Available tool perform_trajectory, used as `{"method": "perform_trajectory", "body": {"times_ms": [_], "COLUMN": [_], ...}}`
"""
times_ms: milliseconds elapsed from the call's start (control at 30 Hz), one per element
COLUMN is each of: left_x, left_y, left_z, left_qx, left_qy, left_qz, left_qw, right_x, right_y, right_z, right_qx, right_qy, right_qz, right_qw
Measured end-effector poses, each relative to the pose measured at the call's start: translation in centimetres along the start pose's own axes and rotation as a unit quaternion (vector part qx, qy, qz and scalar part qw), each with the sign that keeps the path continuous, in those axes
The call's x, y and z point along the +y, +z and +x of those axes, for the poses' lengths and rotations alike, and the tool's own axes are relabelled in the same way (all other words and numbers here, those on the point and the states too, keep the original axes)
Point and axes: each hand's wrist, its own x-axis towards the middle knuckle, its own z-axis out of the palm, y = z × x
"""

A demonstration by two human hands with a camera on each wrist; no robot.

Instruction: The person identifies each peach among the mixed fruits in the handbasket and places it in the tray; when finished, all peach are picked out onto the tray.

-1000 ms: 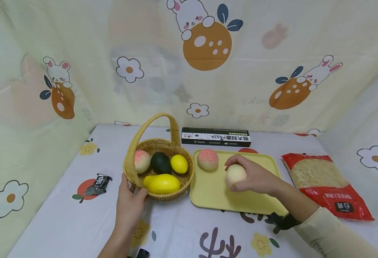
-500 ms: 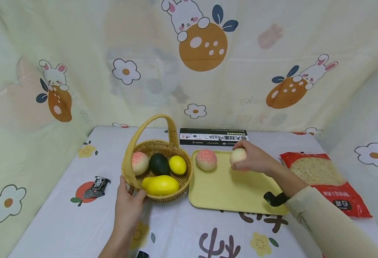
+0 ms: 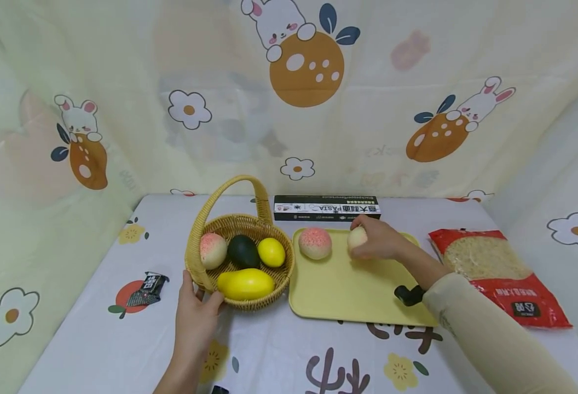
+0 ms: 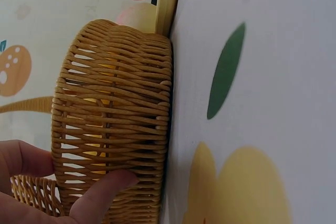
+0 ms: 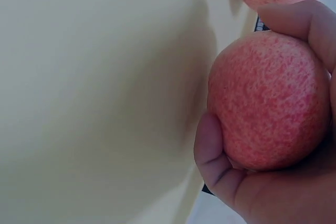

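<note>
My right hand (image 3: pixel 380 239) grips a peach (image 5: pixel 270 98), pink-speckled in the right wrist view, close over the back of the yellow tray (image 3: pixel 353 293). Left of it on the tray sits another peach (image 3: pixel 315 243). With my left hand (image 3: pixel 197 306) I hold the near left side of a wicker basket (image 3: pixel 254 216); the thumb (image 4: pixel 107 190) presses on its woven wall. Inside the basket lie a peach (image 3: pixel 213 251), a dark green avocado (image 3: pixel 243 251), a lemon (image 3: pixel 271 252) and a yellow papaya-like fruit (image 3: pixel 246 284).
Behind the tray lies a black pasta box (image 3: pixel 325 208). A red bag of pasta (image 3: pixel 506 279) is at the right, near the tray. Left of the basket there is a small black wrapped packet (image 3: pixel 148 289). A patterned curtain (image 3: pixel 240 137) hangs behind the table.
My right hand has carried the peach from over the tray's middle toward its back edge, then slightly left. The left hand has stayed on the basket.
</note>
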Motion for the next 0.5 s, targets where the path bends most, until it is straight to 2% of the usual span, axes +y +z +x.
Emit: {"method": "perform_trajectory", "body": {"times_ms": [267,500], "left_x": [-0.29,-0.33], "left_y": [0.05,-0.02], "left_z": [0.08,0.13], "left_qx": [0.0,-0.005], "left_qy": [-0.001,0.0], "left_qz": [-0.007,-0.011], "left_qw": [1.0,0.9999], "right_x": [0.1,0.02], "right_y": [0.41,0.43], "right_z": [0.56,0.4], "right_qx": [0.013,0.021], "right_qy": [-0.015,-0.016], "right_qz": [-0.052,-0.075], "right_qw": [0.9985,0.9968]}}
